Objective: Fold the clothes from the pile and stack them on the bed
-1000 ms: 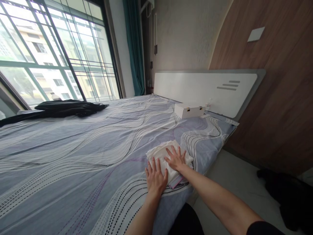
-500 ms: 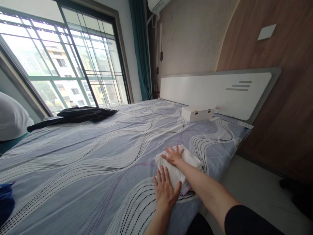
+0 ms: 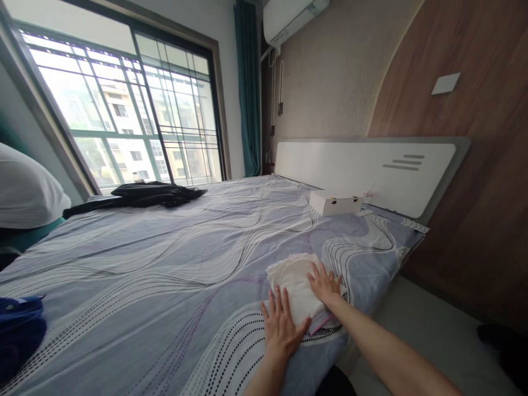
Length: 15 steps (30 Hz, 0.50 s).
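Note:
A folded white cloth [image 3: 295,278] lies flat on the patterned bed sheet [image 3: 173,308] near the bed's front right edge, with a pinkish border showing at its near corner. My left hand [image 3: 281,325] rests palm down with fingers spread, partly on the cloth's left near edge and partly on the sheet. Flat on the right side of the cloth lies my right hand [image 3: 325,283], its fingers apart. Neither hand grips anything. Part of the cloth is hidden under both hands.
Toward the white headboard [image 3: 350,162] stands a white box [image 3: 336,203], with a small bottle [image 3: 367,194] beside it. Dark clothing [image 3: 152,193] lies by the window. Blue fabric [image 3: 20,335] is at the left edge, and a white bundle [image 3: 28,190] sits far left.
My right hand has slid from the cloth's far middle to its right side, uncovering more of the top. The left hand stays nearly in place. The camera view has tilted up slightly.

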Each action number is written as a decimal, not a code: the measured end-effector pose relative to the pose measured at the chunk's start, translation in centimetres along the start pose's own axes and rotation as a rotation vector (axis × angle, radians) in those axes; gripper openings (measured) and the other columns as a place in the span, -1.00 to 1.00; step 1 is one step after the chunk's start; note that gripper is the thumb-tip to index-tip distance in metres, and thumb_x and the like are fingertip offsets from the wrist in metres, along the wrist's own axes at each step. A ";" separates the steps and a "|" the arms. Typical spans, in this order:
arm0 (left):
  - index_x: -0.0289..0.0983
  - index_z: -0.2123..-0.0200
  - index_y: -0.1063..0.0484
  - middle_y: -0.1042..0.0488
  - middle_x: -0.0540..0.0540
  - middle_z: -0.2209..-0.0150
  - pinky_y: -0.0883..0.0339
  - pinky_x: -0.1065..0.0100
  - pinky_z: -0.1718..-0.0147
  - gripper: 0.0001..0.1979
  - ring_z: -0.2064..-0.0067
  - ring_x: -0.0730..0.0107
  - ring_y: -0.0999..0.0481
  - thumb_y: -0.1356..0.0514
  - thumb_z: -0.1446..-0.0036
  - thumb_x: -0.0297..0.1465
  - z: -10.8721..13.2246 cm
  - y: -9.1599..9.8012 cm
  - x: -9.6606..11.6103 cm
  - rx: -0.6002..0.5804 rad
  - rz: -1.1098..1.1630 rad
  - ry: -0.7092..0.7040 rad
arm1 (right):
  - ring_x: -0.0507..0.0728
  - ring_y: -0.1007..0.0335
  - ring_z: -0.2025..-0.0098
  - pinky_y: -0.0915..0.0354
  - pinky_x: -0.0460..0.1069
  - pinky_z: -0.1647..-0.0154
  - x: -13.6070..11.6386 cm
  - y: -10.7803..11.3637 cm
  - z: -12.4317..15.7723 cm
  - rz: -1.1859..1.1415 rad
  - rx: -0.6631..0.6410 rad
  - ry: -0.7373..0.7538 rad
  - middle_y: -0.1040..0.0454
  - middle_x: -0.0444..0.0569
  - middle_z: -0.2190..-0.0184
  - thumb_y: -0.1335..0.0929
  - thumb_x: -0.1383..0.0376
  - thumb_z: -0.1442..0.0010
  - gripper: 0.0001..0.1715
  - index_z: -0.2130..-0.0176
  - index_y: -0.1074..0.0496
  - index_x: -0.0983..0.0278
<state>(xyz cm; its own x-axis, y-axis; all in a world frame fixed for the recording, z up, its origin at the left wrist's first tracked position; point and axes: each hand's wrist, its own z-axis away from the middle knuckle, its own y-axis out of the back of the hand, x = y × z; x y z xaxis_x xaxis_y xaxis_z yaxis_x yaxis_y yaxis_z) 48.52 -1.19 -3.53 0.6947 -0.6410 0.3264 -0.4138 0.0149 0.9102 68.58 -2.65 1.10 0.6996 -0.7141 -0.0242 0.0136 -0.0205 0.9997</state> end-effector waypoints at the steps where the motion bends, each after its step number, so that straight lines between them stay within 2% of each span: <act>1: -0.26 -0.44 0.12 0.16 -0.23 -0.47 0.26 -0.33 -0.33 -0.07 -0.45 -0.21 0.15 -0.02 -0.16 0.12 0.6 0.0 -0.3 0.010 0.005 -0.010 | 0.52 0.15 -0.41 0.52 0.51 -0.29 -0.6 0.2 0.9 0.029 0.057 0.005 0.10 0.03 -0.47 -0.01 0.08 -0.39 -0.31 -0.44 0.07 0.07; 4: -0.31 -0.43 0.10 0.08 -0.30 -0.45 0.21 -0.28 -0.35 -0.20 -0.45 -0.12 0.10 0.07 -0.27 0.01 3.6 0.2 -1.0 0.055 -0.009 0.012 | 0.47 0.50 -0.47 0.73 0.45 -0.30 -3.5 0.2 4.5 0.062 0.230 0.177 0.21 0.02 -0.48 -0.06 0.27 -0.33 -0.28 -0.42 -0.02 0.23; 6: -0.29 -0.43 0.11 0.05 -0.30 -0.44 0.16 -0.29 -0.35 -0.24 -0.45 -0.13 0.09 0.07 -0.29 -0.03 6.2 0.7 -1.2 0.068 -0.021 -0.001 | 0.37 0.62 -0.48 0.74 0.42 -0.32 -6.6 -0.4 7.5 0.010 0.236 0.378 0.26 -0.07 -0.48 -0.08 0.25 -0.33 -0.29 -0.42 -0.04 0.21; 9: -0.15 -0.43 0.15 -0.02 -0.21 -0.43 0.08 -0.34 -0.32 -0.26 -0.42 -0.21 0.00 0.01 -0.28 -0.08 10.0 1.7 -1.2 0.007 0.004 -0.084 | 0.32 0.47 -0.49 0.58 0.39 -0.38 -12.2 -1.6 12.1 -0.120 0.040 0.632 0.19 -0.11 -0.48 -0.07 0.10 -0.39 -0.33 -0.41 -0.05 0.09; 12: -0.15 -0.42 0.07 -0.15 -0.20 -0.38 -0.05 -0.29 -0.29 -0.29 -0.37 -0.21 -0.15 -0.01 -0.27 -0.13 13.2 3.5 -2.4 -0.048 0.062 -0.079 | 0.37 0.42 -0.48 0.41 0.35 -0.41 -17.5 -2.1 15.9 -0.197 -0.153 0.796 0.21 -0.08 -0.48 -0.11 -0.05 -0.37 -0.26 -0.43 0.02 0.06; 14: -0.16 -0.38 -0.11 -0.29 -0.18 -0.31 -0.16 -0.15 -0.28 -0.36 -0.31 -0.11 -0.28 -0.03 -0.27 -0.18 15.1 5.3 -4.5 -0.039 0.122 -0.049 | 0.40 0.51 -0.48 0.44 0.37 -0.40 -20.3 -2.2 17.9 -0.202 -0.187 0.855 0.28 -0.08 -0.48 -0.13 -0.09 -0.35 -0.22 -0.43 0.05 0.06; 15: -0.14 -0.31 -0.27 -0.41 -0.16 -0.24 -0.23 -0.05 -0.25 -0.45 -0.24 -0.03 -0.38 -0.03 -0.26 -0.24 15.9 6.6 -6.0 -0.031 0.158 -0.040 | 0.39 0.53 -0.48 0.47 0.39 -0.39 -21.5 -2.2 18.9 -0.202 -0.186 0.867 0.29 -0.10 -0.49 -0.12 -0.10 -0.35 -0.23 -0.43 0.05 0.04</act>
<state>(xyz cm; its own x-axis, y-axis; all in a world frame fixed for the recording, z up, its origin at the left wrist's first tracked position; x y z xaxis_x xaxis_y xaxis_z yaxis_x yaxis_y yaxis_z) 32.27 -9.50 -3.55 0.5981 -0.6591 0.4560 -0.4973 0.1410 0.8560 40.02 -0.46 -0.66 0.9625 0.0694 -0.2623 0.2569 0.0786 0.9632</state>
